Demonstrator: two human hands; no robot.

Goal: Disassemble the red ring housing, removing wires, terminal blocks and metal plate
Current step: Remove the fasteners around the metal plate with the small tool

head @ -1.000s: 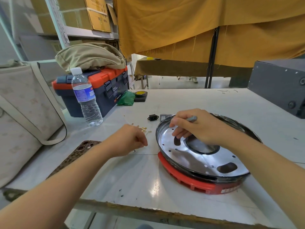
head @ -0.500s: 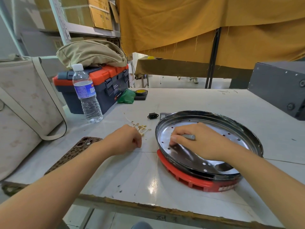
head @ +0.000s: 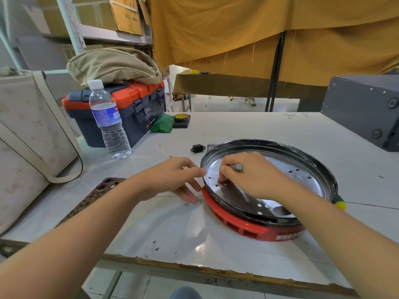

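We find the red ring housing lying flat on the white worktop, toward its near right part, with the round metal plate seated on top of it and tilted, its far rim standing higher than its near rim. The plate's shiny perforated face is turned up and a dark rim runs round it. The right hand lies inside the plate over its left portion, fingers curled round a small grey tool whose end shows between thumb and forefinger; we cannot tell what kind of tool it is or where its tip sits. The left hand is just outside the plate at its left edge, fingers spread, the fingertips reaching to the dark rim and down beside the red ring; the motion blur keeps us from saying whether they touch. A small black connector part lies on the worktop just beyond the plate's far left edge, and a thin pale wire lies to the left of it. A green and yellow piece shows at the plate's right edge. Further left stand a clear water bottle and behind it a dark toolbox with an orange lid. A phone in a patterned case lies under the left forearm, and a grey box occupies the far right.
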